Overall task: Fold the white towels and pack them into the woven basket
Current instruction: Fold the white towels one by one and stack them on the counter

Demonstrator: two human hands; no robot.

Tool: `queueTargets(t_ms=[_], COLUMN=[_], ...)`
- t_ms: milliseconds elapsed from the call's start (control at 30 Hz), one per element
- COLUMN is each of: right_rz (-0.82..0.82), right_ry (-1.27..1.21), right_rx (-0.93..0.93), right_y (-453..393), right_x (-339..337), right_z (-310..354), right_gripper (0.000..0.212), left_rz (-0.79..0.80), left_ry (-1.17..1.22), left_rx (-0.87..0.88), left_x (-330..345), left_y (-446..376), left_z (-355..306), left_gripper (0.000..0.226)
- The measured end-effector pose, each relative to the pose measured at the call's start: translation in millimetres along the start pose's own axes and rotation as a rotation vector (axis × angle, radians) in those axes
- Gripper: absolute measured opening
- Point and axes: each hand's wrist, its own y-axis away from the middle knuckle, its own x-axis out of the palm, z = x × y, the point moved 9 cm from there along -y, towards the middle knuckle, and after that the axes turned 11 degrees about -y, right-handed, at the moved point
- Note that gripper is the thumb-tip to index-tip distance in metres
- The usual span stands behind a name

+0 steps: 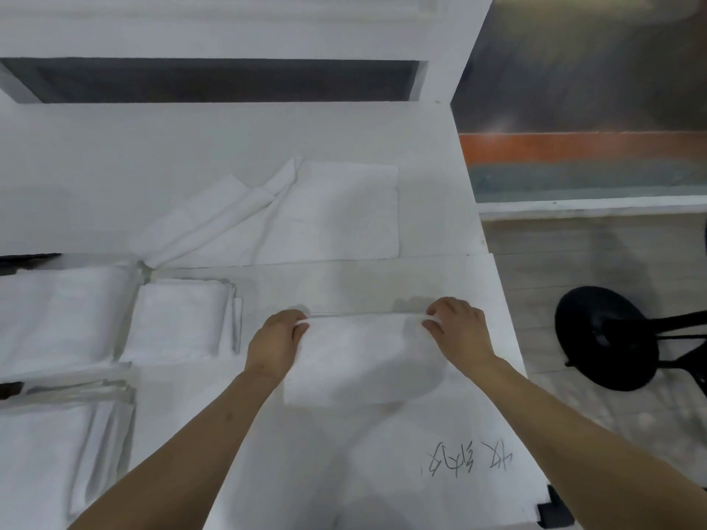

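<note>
A white towel point(359, 361) lies folded on the white table point(344, 472) in front of me. My left hand point(275, 338) pinches its far left corner and my right hand point(457, 330) pinches its far right corner. A small folded towel stack point(180, 323) sits to the left of it. Further back a loose, unfolded white towel point(306, 212) is spread out with one end bunched. More white towels point(57, 315) lie at the left edge, and another pile point(57, 445) is nearer to me. No woven basket shows in the frame.
The table's right edge point(509, 319) drops to the floor, where a black stool base point(608, 338) stands. Handwritten marks point(470, 459) are on the table near me. A white shelf with a dark slot point(214, 80) runs along the back.
</note>
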Motion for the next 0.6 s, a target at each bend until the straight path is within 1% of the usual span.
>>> queueTargets(t_ms=[33,100,133,200,267,333,400,467,533,600], right_rz=[-0.011,0.013,0.061,0.213,0.336,0.365,0.334,0.326,0.357,0.399], right_ry=[0.009,0.003,-0.007,-0.019,0.012,0.036,0.054,0.081,0.070,0.029], right_rx=[-0.016,-0.110,-0.181,-0.314,-0.351,-0.300,-0.217,-0.110,-0.010,0.049], right_y=[-0.3,-1.7,-1.8,1.9,8.4,13.0,17.0,23.0,34.1,49.1], right_x=[3.0,15.4,26.0,52.8,73.5,77.2,70.7,63.3,60.3,62.1], right_z=[6.7,32.3,48.7,79.0,92.1,88.9,78.9,66.4,55.6,48.3], right_gripper=[0.022,0.033,0.038,0.045,0.047,0.049,0.050,0.053,0.055,0.058], left_rz=[0.007,-0.001,-0.016,-0.059,-0.101,-0.147,-0.185,-0.211,-0.176,-0.079], left_ry=[-0.013,-0.015,-0.015,-0.062,-0.149,-0.198,-0.241,-0.251,-0.206,-0.134], left_rx=[0.001,0.001,0.002,0.023,0.063,0.105,0.140,0.102,0.021,-0.010], left_x=[2.2,2.2,0.7,-0.1,2.1,1.8,0.4,-1.5,3.4,16.8], left_y=[-2.4,-5.1,-4.2,2.5,15.1,28.4,39.9,46.1,48.5,50.0], left_z=[1.3,2.3,1.6,-2.3,-9.4,-16.5,-22.8,-22.5,-19.2,-22.8], left_gripper=[0.022,0.021,0.023,0.028,0.031,0.031,0.029,0.027,0.028,0.032])
